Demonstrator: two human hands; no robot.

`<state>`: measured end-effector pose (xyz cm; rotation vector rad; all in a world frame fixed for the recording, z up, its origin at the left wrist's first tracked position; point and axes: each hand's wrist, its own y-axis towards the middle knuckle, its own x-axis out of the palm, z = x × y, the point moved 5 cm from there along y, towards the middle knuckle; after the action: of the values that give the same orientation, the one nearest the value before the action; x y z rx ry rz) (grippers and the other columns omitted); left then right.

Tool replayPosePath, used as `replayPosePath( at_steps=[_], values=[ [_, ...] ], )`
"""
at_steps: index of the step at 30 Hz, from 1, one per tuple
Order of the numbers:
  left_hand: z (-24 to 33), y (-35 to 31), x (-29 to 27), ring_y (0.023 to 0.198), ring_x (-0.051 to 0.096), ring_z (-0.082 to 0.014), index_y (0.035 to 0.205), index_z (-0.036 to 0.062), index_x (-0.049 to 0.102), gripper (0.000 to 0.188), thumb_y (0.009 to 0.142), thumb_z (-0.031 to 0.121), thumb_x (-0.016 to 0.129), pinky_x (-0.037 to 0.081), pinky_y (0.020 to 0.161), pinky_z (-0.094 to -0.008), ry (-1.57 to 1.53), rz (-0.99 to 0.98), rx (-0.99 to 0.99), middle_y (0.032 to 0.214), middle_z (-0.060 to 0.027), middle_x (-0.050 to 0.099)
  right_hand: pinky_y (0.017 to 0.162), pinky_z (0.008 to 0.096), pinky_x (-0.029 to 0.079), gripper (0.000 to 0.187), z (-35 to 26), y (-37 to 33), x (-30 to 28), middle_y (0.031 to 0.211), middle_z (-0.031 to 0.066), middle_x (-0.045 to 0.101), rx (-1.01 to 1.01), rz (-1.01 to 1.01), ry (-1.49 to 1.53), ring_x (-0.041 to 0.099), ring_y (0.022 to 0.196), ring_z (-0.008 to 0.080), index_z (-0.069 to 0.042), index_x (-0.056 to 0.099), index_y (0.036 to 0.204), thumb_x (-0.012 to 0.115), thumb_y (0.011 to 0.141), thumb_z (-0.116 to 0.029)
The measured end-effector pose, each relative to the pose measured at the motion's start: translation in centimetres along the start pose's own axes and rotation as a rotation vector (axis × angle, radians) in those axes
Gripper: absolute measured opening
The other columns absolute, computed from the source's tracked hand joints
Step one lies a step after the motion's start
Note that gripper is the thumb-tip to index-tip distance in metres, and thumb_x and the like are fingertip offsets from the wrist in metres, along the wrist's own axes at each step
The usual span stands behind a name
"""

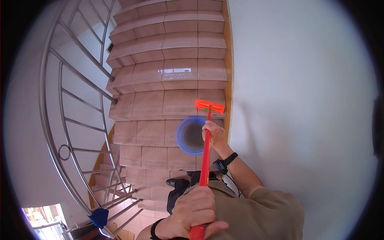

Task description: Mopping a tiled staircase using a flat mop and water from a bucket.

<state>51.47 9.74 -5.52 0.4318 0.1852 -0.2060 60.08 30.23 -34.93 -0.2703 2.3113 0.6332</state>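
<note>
A floor scrub brush (pixel 210 106) with an orange head and a red pole rests or hovers at the right end of a stair step, close to the wall. My right hand (pixel 215 134) is wrapped round the pole a little below the head. Lower down, near my body, my left hand (pixel 196 210) grips the same pole, its thumb stretched out to the side. Just left of my right hand stands a blue basin (pixel 180 136) holding greyish water. The brush pole and my right hand cover part of its right side.
Pinkish tiled stairs (pixel 148 102) rise ahead, with a wet, shiny patch on one tread. A metal railing (pixel 45 108) runs along the left, with a blue cloth (pixel 99 218) on it at the lower end. A white wall (pixel 296 80) borders the right side.
</note>
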Motion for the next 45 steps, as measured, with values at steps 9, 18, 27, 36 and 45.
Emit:
replayPosePath(
  at_steps=[9,18,27,36,45],
  values=[
    [-3.5,2.0,2.1,0.067,0.053,-0.0303,0.066,0.0056,0.051,0.037,0.074,0.014,0.087,0.05,0.073,-0.0408,0.041,0.041,0.114,0.069,-0.009,0.047,0.082,0.0414,0.058,0.002,4.8,2.6,0.6,0.101,0.0138,0.072,0.041,0.005,0.034,0.072,0.092,0.0349,-0.011,0.065,0.084,0.066,0.085,-0.01],
    [1.1,-0.8,-2.1,0.06,0.057,-0.0297,0.062,0.0046,0.053,0.034,0.076,0.014,0.083,0.052,0.069,-0.0416,0.061,0.066,0.036,0.064,-0.0065,0.054,0.08,0.0442,0.056,0.007,-3.1,0.8,2.7,0.092,0.0133,0.066,-0.137,0.003,0.179,0.067,0.095,0.0354,-0.01,0.062,0.082,0.068,0.079,-0.013],
    [-2.1,-0.7,-3.2,0.06,0.055,-0.0283,0.063,0.003,0.052,0.022,0.076,0.006,0.071,0.049,0.068,-0.042,0.126,0.266,0.047,0.064,-0.0084,0.053,0.076,0.0409,0.056,0.007,-0.5,4.1,6.0,0.092,0.0108,0.066,-0.087,-0.222,0.111,0.068,0.088,0.0333,-0.011,0.061,0.081,0.068,0.079,-0.011],
    [0.1,-2.2,-4.4,0.058,0.055,-0.0279,0.062,0.0032,0.052,0.023,0.074,0.004,0.072,0.047,0.065,-0.04,0.046,0.343,0.036,0.062,-0.0074,0.052,0.084,0.0435,0.055,0.01,-4.4,3.0,7.1,0.099,0.0118,0.065,-0.19,-0.196,0.177,0.066,0.099,0.0333,-0.009,0.063,0.084,0.068,0.079,-0.016],
    [1.1,-3.4,-4.8,0.056,0.053,-0.0283,0.06,0.0042,0.049,0.026,0.074,0.003,0.07,0.046,0.062,-0.0398,0.099,0.35,0.02,0.062,-0.0065,0.051,0.081,0.0451,0.055,0.013,-6.3,2.3,8.2,0.101,0.0119,0.065,-0.275,-0.323,0.165,0.065,0.1,0.034,-0.009,0.064,0.087,0.07,0.079,-0.017]
  ],
)
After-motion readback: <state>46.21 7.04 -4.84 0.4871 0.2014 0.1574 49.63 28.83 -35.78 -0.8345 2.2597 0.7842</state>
